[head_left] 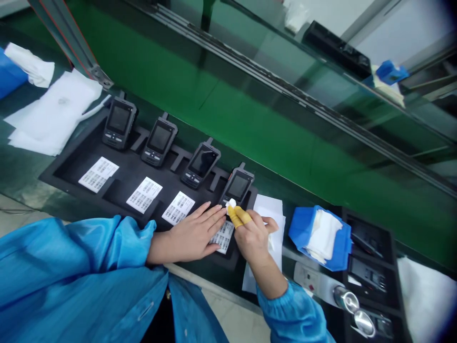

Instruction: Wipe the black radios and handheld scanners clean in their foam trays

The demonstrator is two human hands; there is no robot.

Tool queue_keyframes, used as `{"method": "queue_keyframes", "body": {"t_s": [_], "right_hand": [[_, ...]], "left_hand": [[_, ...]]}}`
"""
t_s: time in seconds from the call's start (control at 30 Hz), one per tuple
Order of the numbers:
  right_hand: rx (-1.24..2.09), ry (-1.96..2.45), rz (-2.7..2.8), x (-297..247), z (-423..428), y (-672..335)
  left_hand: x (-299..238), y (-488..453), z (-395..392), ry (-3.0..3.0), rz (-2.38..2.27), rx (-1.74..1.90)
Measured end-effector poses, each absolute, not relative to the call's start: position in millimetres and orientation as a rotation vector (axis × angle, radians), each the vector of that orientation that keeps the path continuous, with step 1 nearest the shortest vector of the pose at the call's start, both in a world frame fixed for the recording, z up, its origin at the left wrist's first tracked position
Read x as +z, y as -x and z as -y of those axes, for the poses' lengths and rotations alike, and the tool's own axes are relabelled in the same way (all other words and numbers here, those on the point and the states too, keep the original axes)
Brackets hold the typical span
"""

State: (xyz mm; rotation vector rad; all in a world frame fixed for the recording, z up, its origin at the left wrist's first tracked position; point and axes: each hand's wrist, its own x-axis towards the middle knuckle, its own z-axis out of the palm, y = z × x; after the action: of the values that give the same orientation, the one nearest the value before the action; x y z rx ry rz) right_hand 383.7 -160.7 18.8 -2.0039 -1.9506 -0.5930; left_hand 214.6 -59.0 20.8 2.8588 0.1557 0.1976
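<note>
Four in a row would be several: several black handheld radios with screens stand in a black foam tray (57, 174), among them the rightmost radio (238, 185). My right hand (252, 233), with yellow finger covers on two fingers, pinches a small white wipe (230, 204) against the lower front of that radio. My left hand (200, 233) lies flat with fingers stretched out, over part of a barcode label sheet (224, 238), its fingertips close to the wipe. Other label sheets lie before the other radios, such as the sheet (178, 208) left of my hand.
White cloths (57, 114) lie left of the tray. To the right are white paper (269, 209), a blue bin (298, 228) holding folded white cloths, a round metal container (345, 299) and a second black tray (392, 243) with devices. A green partition (250, 114) rises behind.
</note>
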Motion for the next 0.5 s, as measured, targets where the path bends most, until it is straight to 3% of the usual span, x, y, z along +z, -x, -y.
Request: {"method": "queue_keyframes", "body": {"t_s": [0.2, 0.5], "right_hand": [[-0.765, 2.074, 1.799, 35, 114, -408], [-0.547, 2.011, 2.004, 18, 133, -380]], "left_hand": [[24, -211, 59, -2.93, -0.157, 0.246], [19, -209, 63, -2.952, -0.181, 0.303]]}}
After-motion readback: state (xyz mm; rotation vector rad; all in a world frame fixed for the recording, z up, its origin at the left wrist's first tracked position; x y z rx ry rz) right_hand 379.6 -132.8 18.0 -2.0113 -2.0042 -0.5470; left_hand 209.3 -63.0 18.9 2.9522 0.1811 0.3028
